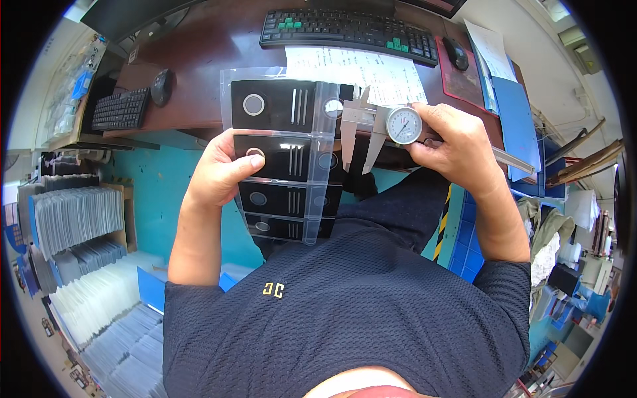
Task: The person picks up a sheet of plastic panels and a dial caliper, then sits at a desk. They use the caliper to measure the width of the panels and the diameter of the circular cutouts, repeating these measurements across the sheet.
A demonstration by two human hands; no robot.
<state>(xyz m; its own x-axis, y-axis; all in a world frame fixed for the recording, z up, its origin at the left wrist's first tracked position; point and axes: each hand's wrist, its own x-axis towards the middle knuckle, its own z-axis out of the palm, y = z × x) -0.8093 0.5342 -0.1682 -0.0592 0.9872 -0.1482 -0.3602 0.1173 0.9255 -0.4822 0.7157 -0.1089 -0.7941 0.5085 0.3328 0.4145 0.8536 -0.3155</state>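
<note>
In my left hand (pixel 222 169) is a clear plastic sheet bearing a column of black panels (pixel 269 106), each with a round window and thin vertical slots. My thumb presses on its face near the left edge, and the fingers go behind it. A dial caliper (pixel 403 126) with a round white dial is gripped in my right hand (pixel 454 142). The caliper's jaws point toward the sheet's right edge, close to the upper panels. Whether they touch it I cannot tell. The caliper's beam runs out to the right past my wrist.
Beyond my hands is a dark red desk with a black keyboard (pixel 348 32), handwritten paper (pixel 391 79) and a mouse (pixel 456 53) on a red pad. A second keyboard (pixel 121 109) lies at left. Stacks of sheets (pixel 86 212) stand low on the left; blue folders (pixel 514 126) hang at right.
</note>
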